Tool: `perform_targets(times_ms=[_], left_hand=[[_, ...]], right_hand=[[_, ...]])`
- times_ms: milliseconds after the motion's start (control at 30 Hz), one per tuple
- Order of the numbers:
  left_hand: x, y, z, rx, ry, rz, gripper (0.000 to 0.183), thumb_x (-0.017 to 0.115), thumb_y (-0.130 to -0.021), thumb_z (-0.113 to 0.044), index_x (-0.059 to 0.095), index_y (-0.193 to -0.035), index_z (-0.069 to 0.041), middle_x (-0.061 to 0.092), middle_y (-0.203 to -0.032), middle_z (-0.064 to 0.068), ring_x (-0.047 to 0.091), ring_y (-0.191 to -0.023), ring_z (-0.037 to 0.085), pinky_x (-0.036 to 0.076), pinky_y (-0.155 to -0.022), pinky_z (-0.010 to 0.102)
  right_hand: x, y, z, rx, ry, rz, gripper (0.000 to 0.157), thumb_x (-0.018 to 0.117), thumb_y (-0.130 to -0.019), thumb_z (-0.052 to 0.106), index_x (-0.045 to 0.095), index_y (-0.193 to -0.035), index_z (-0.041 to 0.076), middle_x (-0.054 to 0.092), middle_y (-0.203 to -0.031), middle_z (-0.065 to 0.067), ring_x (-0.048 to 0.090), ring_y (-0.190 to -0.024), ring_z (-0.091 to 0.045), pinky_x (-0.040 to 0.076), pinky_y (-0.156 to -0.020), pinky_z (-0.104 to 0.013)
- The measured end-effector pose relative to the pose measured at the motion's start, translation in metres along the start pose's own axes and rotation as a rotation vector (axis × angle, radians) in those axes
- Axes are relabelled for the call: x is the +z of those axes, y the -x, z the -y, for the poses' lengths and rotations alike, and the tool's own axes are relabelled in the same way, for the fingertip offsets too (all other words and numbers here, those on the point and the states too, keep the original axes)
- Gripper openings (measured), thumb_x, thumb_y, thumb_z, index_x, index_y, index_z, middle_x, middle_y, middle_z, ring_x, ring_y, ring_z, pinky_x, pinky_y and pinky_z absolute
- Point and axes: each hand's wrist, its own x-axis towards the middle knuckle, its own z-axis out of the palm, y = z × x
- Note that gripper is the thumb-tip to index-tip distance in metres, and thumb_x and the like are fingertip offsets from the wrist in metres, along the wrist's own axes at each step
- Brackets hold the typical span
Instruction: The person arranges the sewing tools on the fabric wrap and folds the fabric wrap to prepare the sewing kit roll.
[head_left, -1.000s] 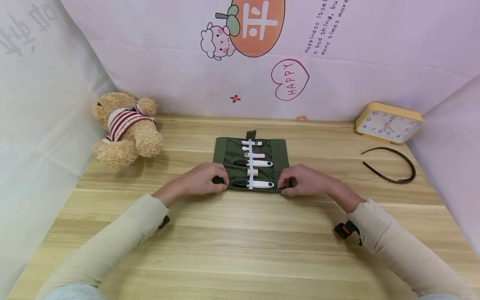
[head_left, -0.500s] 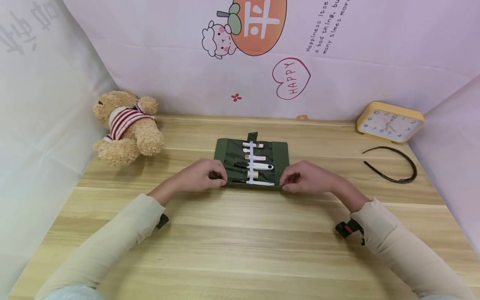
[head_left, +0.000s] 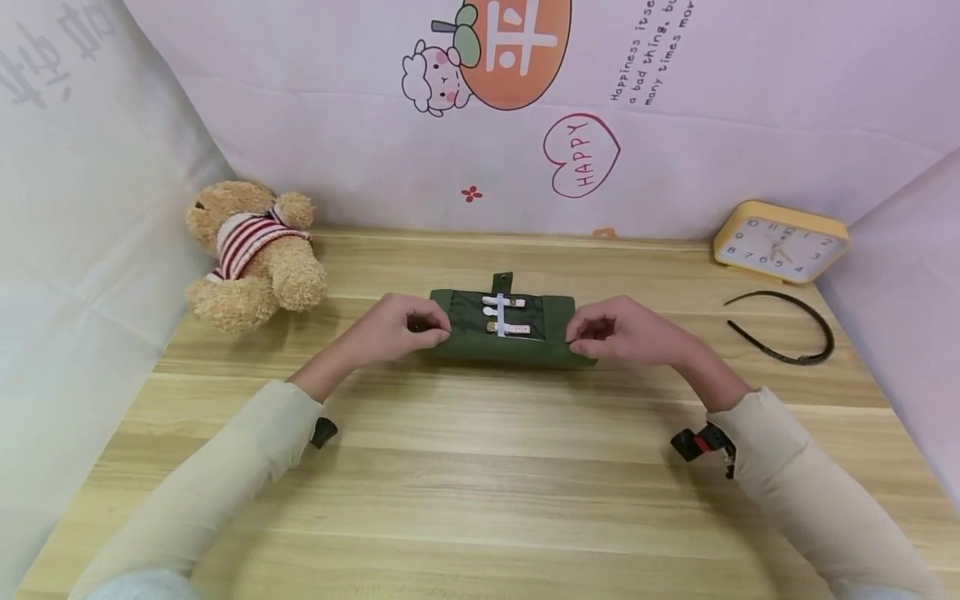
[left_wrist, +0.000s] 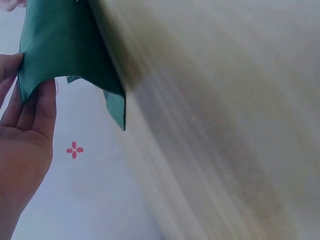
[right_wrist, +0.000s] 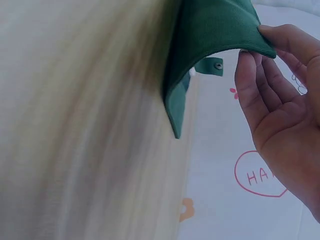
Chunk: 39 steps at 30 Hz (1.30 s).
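Observation:
A dark green sewing-kit case (head_left: 517, 350) lies on the table with its near part lifted and curved over toward the back. My left hand (head_left: 408, 327) pinches one near corner between thumb and fingers. The opposite near corner is pinched by my right hand (head_left: 618, 331). On the inside, a white strap (head_left: 501, 308) holds a few small tools, among them a white-and-pink piece (head_left: 517, 328); the rest are hidden under the fold. At the far edge sticks out a snap tab (head_left: 502, 282). Both wrist views show the green cover (left_wrist: 65, 45) bent upward from the table.
A teddy bear (head_left: 258, 258) in a striped top lies at the back left. At the back right stands a yellow clock (head_left: 780, 243), with a dark headband (head_left: 813, 337) in front of it. A printed cloth (head_left: 360, 150) hangs behind the wooden table (head_left: 465, 483).
Both hands have lifted the case's near edge and carried it toward the back. The fold now covers the two black-and-white tools and the spool-like piece that were visible before.

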Motion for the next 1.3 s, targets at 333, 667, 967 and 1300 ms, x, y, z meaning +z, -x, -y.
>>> perform_targets(times_ms=[333, 667, 967, 1300], left_hand=[[-0.005, -0.021, 0.017, -0.039, -0.049, -0.035, 0.006, 0.071, -0.096, -0.008, 0.076, -0.096, -0.01, 0.072, -0.089, 0.0, 0.063, -0.081, 0.018, 0.053, -0.073, 0.035], [0.002, -0.034, 0.041, -0.045, -0.094, 0.015, 0.008, 0.071, -0.096, -0.006, 0.077, -0.093, -0.01, 0.074, -0.09, -0.002, 0.066, -0.083, 0.016, 0.054, -0.078, 0.036], [0.003, -0.037, 0.034, -0.051, -0.174, 0.026, 0.008, 0.07, -0.097, -0.009, 0.077, -0.093, -0.012, 0.073, -0.091, -0.003, 0.064, -0.083, 0.016, 0.052, -0.08, 0.037], [0.028, -0.041, 0.001, 0.203, -0.418, 0.176, 0.027, 0.074, -0.096, -0.025, 0.076, -0.117, -0.009, 0.07, -0.122, 0.004, 0.06, -0.118, 0.023, 0.041, -0.109, 0.042]], right_hand=[[-0.012, -0.026, -0.012, 0.059, 0.016, -0.05, 0.007, 0.067, -0.096, 0.001, 0.073, -0.097, 0.004, 0.069, -0.084, -0.005, 0.053, -0.068, -0.014, 0.047, -0.06, -0.026], [0.003, -0.041, -0.044, 0.159, 0.039, -0.006, 0.006, 0.068, -0.096, 0.002, 0.074, -0.095, 0.002, 0.07, -0.088, -0.005, 0.058, -0.075, -0.017, 0.049, -0.068, -0.027], [0.006, -0.042, -0.041, 0.201, 0.079, 0.01, 0.006, 0.068, -0.097, 0.003, 0.073, -0.096, 0.003, 0.07, -0.089, -0.004, 0.062, -0.082, -0.02, 0.052, -0.073, -0.032], [0.006, -0.043, -0.041, 0.204, 0.108, 0.037, 0.007, 0.067, -0.097, 0.003, 0.073, -0.096, 0.005, 0.069, -0.088, -0.003, 0.061, -0.081, -0.02, 0.051, -0.073, -0.035]])
